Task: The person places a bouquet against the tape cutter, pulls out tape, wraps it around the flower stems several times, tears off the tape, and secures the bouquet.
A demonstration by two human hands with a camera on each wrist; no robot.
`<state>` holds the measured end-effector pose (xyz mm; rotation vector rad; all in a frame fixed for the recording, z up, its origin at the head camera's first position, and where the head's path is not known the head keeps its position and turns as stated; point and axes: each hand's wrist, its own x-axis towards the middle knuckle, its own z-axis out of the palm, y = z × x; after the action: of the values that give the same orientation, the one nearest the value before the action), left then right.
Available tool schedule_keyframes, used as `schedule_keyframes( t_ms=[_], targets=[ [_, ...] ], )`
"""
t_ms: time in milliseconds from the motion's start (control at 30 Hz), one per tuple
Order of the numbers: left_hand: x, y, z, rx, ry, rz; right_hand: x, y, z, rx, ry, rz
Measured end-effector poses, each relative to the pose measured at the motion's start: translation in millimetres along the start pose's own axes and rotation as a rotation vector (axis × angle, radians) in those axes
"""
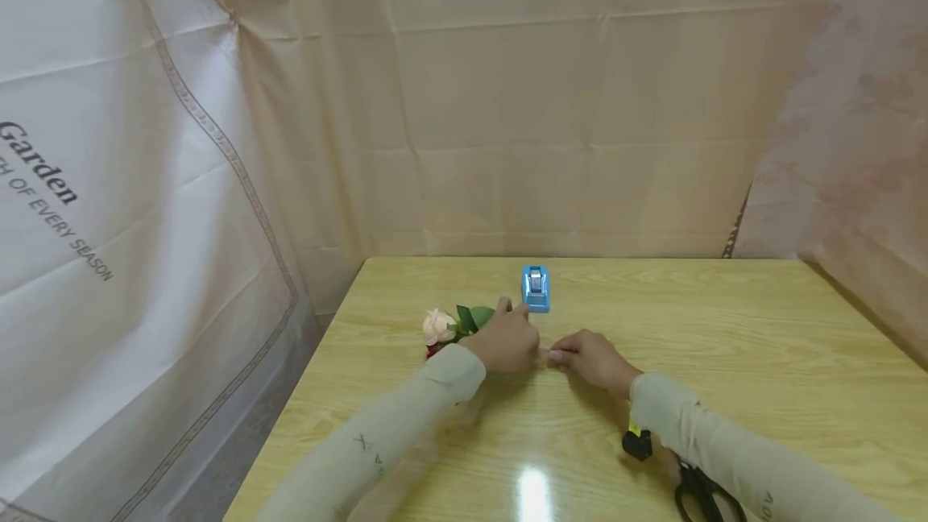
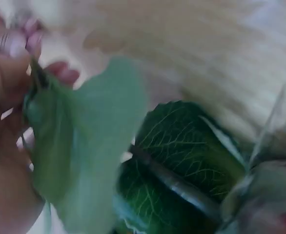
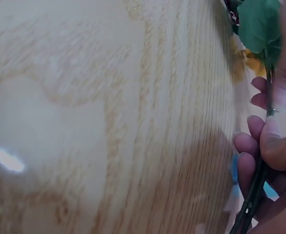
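A small bunch of flowers lies across my left hand (image 1: pixel 505 339), with a pale peach rose (image 1: pixel 438 327), a bit of red bloom (image 1: pixel 432 350) and green leaves (image 1: pixel 476 316) showing to its left. My left fingers pinch the dark green stems just below the leaves, as the right wrist view shows. My right hand (image 1: pixel 596 359) grips the same stems (image 3: pixel 254 195) lower down, thumb against curled fingers, close to the left fingertips. In the left wrist view a large blurred leaf (image 2: pixel 89 146) covers part of the left hand (image 2: pixel 9 112).
A blue tape dispenser (image 1: pixel 536 289) stands on the wooden table (image 1: pixel 725 329) just beyond the left hand. Black-handled scissors (image 1: pixel 702 494) lie partly under the right forearm, near a small black and yellow object (image 1: pixel 637 443). Cloth hangs behind the table and on both sides.
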<state>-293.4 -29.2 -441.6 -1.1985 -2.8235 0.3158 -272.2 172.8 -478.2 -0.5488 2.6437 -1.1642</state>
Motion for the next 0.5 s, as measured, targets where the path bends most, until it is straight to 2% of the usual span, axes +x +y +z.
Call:
schedule_keyframes(
  t_ms=[133, 233, 367, 500],
  targets=[
    [9.6, -12.5, -4.9, -0.294, -0.14, -0.09, -2.5, -2.8, -2.8, -0.027, 0.041, -0.023],
    [13.6, -20.2, -7.5, -0.433, -0.229, -0.125, -3.6, -5.1, -4.4, -0.07, 0.069, -0.049],
    [13.6, -21.9, -9.9, -0.538, -0.249, -0.126, -2.6, -4.3, -2.9, -0.102, 0.085, -0.061],
    [12.7, -18.1, -11.0, -0.512, -0.206, -0.117, -1.2, -1.3, -0.7, -0.087, 0.086, -0.067]
  ],
)
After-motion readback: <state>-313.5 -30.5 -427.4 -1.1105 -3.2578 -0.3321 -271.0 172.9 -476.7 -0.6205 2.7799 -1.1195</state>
